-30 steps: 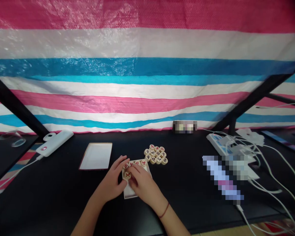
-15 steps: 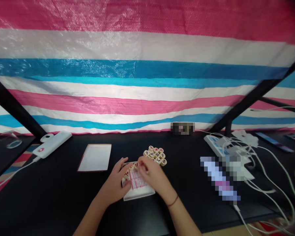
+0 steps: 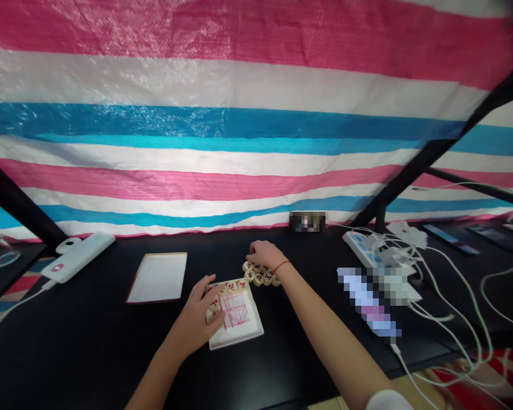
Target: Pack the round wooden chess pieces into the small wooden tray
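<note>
- The left hand [image 3: 195, 322] rests on the left edge of the board, fingers curled and together, forearm coming in low from the bottom of the view; whether they pinch anything, I cannot tell.
- The right hand [image 3: 265, 255] reaches forward, arm nearly straight, palm down, fingers loosely curved over the far side of a cluster of xiangqi pieces [image 3: 259, 275]; any grip is hidden.
- A thin red thread bracelet [image 3: 282, 265] circles the right wrist, and a white sleeve [image 3: 388, 401] shows at the bottom edge.
- The cluster lies on the counter [image 3: 89, 347], just beyond the board, its round wooden pieces flat and touching.
- The board [image 3: 250, 327] is a white square sheet, turned slightly askew, with a red grid [image 3: 234, 311] drawn on it.
- A row of pieces [image 3: 231, 286] sits along its far edge, beside the left fingers.
- A white tray [image 3: 157, 278] with a reddish rim lies left of the board, and a white power bank [image 3: 79, 257] lies farther left.
- To the right, a power strip [image 3: 364, 249] trails white cables [image 3: 448, 296] across the counter, near two pixelated objects.
- A pink, white and blue striped tarp [image 3: 239, 131] hangs behind everything.
</note>
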